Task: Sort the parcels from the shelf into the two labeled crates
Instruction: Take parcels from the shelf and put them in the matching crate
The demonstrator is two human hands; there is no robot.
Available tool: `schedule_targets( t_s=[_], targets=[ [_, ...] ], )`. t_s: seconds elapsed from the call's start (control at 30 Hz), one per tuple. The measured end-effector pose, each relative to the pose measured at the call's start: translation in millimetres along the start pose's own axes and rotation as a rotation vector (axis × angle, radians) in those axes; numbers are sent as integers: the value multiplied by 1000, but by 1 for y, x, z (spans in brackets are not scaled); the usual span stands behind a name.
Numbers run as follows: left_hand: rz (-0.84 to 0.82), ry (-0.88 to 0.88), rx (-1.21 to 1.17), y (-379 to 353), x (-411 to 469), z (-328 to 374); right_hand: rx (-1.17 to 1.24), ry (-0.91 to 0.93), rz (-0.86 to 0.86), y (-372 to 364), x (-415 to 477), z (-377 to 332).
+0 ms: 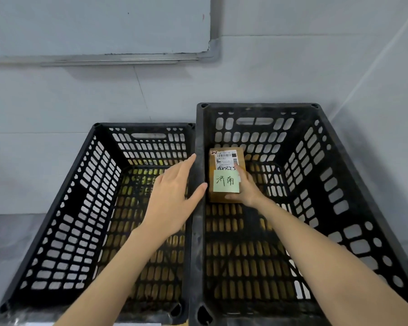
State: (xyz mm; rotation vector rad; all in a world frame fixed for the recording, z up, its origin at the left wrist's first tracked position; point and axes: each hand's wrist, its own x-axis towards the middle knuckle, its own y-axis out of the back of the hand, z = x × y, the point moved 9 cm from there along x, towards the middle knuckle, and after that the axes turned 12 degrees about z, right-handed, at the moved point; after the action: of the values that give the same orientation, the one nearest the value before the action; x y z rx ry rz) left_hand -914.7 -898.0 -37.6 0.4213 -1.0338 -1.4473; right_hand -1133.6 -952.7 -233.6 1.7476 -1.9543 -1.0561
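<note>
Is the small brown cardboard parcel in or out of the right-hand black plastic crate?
In: the parcel is within the crate walls, right hand gripping it. Whether it touches the bottom, cannot tell.

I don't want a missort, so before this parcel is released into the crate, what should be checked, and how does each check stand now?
The parcel is inside the right crate: ok.
The right hand grips the parcel: ok.
The green note faces up, readable: ok.
Note matches this crate's label: cannot tell, no crate label shows.
The parcel rests on the crate floor: cannot tell.
The left hand is open, holding nothing: ok.
</note>
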Motion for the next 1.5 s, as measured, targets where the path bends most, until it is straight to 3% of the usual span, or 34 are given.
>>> schedule_targets(
  t_s=[0.43, 0.57, 0.9, 1.17, 1.5],
  targets=[
    [34, -46, 12, 9, 1, 22, -232, 5, -199, 39, -12, -20],
    [53, -49, 1, 23, 0, 32, -175, 30, -130, 73, -29, -43],
    [148, 4, -42, 100, -33, 52, -34, 301, 64, 135, -146, -153],
    [313, 174, -206, 202, -134, 44, 4, 530, 58, 122, -289, -234],
    [543, 393, -48, 365, -333, -1, 26, 872, -156, 16, -475, -358]
  ],
)
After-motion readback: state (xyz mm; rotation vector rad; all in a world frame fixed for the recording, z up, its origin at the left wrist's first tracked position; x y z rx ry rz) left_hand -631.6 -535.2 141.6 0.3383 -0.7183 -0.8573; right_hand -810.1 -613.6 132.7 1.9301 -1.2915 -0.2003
